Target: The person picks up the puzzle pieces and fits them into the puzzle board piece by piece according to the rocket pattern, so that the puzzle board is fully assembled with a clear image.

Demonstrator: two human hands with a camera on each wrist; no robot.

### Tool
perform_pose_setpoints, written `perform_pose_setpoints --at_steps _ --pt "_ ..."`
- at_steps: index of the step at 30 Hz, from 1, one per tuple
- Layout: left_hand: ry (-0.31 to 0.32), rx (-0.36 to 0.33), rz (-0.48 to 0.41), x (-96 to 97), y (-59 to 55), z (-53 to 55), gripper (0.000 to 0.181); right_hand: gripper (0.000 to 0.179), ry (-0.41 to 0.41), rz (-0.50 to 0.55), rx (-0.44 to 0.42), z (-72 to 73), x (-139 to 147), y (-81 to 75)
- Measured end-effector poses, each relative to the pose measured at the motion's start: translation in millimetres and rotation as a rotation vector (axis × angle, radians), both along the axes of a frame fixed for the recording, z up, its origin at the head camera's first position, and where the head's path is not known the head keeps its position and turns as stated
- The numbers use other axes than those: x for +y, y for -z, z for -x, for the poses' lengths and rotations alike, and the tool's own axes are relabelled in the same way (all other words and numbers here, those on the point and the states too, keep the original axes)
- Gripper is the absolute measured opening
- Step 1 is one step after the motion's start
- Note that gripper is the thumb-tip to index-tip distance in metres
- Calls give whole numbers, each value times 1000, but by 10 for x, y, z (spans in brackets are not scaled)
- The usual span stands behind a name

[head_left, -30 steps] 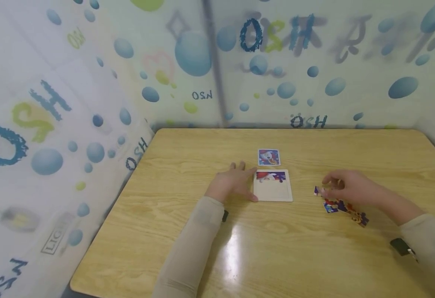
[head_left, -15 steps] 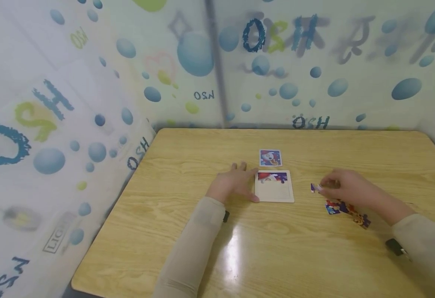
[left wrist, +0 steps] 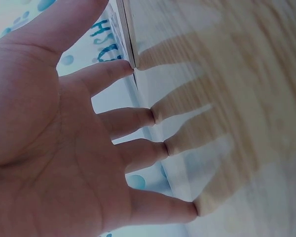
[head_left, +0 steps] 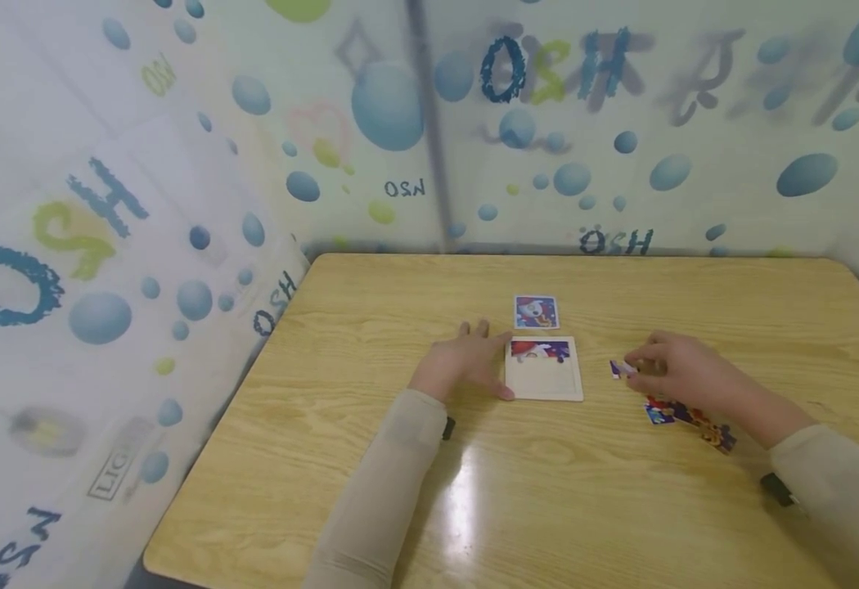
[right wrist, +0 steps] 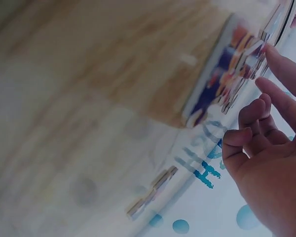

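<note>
My left hand [head_left: 462, 361] lies spread on the table, thumb and index fingertips touching the left edge of a white square puzzle tray [head_left: 546, 383]. Along the tray's top sits a strip of joined red, white and purple pieces [head_left: 540, 350]. To the right, my right hand [head_left: 687, 375] pinches a small purple and white jigsaw piece [head_left: 616, 370] between thumb and fingers, low over the table. Its other fingers curl loosely in the right wrist view. Several loose jigsaw pieces [head_left: 661, 411] lie under and in front of that hand, partly hidden by it.
A small square picture card [head_left: 536, 312] with a red-hatted white figure lies just behind the tray. The wooden table [head_left: 371, 327] meets a wall [head_left: 488, 164] with blue bubbles at its back. Another wall runs along the left.
My right hand has moved slightly left, carrying the pinched jigsaw piece away from the loose ones toward the tray. The left hand stays at the tray; the head view has shifted a little.
</note>
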State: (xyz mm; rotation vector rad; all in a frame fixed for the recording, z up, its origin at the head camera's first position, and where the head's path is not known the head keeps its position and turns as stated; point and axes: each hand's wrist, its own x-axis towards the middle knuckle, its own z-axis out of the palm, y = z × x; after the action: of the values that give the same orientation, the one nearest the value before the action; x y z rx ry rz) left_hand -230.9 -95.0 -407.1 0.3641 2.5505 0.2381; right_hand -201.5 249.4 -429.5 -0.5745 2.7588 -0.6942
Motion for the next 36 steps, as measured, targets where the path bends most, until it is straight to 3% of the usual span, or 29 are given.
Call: perform_pose_setpoints --at_steps 8,19,36 --pt "-11 -5 -1 1 16 -2 109 49 -4 6 -16 -12 16 30" --pt "2 1 -7 -9 12 -2 109 47 -43 -22 59 -30 21 38" --pt "-8 -9 -4 -5 -11 -3 109 43 -67 -63 94 -34 -2 78"
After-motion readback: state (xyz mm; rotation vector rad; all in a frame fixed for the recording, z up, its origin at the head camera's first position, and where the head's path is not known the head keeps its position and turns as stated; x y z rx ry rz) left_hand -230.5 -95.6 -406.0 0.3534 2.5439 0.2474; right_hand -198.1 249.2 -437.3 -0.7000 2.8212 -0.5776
